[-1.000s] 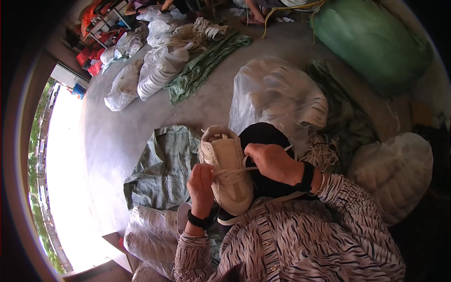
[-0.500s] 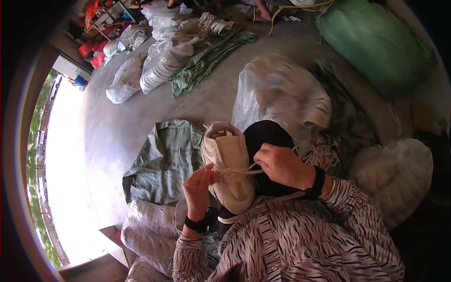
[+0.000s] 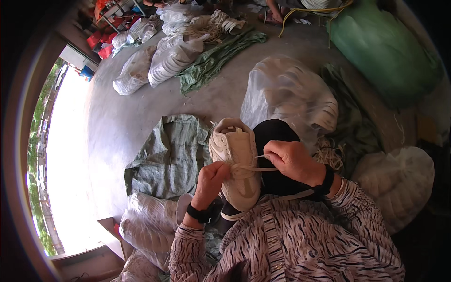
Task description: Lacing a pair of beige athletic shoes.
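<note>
A cream sneaker [image 3: 245, 187] rests on my lap with its toe toward me and its opening facing away. Its pale shoelace [image 3: 263, 168] is looped across the tongue. Between the fingertips of my right hand [image 3: 295, 162], a strand of lace is pinched and drawn out to the right. At the shoe's left side, my left hand [image 3: 211, 182] is closed on the lace, its fingertips partly hidden against the loop. Dark cloth [image 3: 277, 131] covers my leg beside the shoe.
Clear plastic bags of shoe parts lie ahead [image 3: 282, 89], at right [image 3: 397, 188] and at lower left [image 3: 148, 225]. A green woven sack [image 3: 164, 160] is spread on the floor at left. A big green bundle [image 3: 380, 56] stands far right. Another person's hand [image 3: 276, 16] shows at the top.
My left hand has closed in against the shoe's lace loop. The right hand has pulled its lace strand slightly outward. The whole view has shifted a little.
</note>
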Motion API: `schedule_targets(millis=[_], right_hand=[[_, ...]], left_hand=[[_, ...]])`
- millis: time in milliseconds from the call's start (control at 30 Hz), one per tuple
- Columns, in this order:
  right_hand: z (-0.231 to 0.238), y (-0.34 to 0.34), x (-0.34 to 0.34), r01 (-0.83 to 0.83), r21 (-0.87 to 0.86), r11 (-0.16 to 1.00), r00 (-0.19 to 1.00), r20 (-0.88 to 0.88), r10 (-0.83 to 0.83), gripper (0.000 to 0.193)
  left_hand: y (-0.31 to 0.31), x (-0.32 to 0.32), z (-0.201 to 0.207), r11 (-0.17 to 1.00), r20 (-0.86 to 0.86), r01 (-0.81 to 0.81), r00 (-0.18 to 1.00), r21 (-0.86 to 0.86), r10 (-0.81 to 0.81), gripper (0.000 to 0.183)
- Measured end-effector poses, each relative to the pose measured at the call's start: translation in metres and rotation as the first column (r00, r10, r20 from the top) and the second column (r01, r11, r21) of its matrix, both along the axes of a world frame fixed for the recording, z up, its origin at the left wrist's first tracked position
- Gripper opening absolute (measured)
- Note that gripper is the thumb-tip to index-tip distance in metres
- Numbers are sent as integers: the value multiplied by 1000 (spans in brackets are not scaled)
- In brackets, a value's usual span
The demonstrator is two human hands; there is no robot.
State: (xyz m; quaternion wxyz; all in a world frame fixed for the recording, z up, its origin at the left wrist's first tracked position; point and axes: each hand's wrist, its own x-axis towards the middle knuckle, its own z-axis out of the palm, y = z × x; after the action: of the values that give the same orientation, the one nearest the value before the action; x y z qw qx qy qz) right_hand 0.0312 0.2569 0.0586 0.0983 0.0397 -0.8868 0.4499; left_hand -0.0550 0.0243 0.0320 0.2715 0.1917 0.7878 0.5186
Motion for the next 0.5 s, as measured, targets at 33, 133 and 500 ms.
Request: schedule_targets(millis=[33, 133, 500], right_hand=[[-2, -2, 1, 0, 0, 1000, 1000, -2, 0, 5], [-17, -8, 2, 36, -62, 997, 990, 139, -27, 10], [-38, -5, 4, 53, -187, 981, 992, 120, -30, 13]], left_hand=[[3, 0, 2, 1000, 10, -9, 1000, 23, 8, 24], [8, 1, 0, 988, -174, -30, 985, -151, 3, 27], [9, 4, 9, 998, -29, -38, 999, -51, 37, 31]])
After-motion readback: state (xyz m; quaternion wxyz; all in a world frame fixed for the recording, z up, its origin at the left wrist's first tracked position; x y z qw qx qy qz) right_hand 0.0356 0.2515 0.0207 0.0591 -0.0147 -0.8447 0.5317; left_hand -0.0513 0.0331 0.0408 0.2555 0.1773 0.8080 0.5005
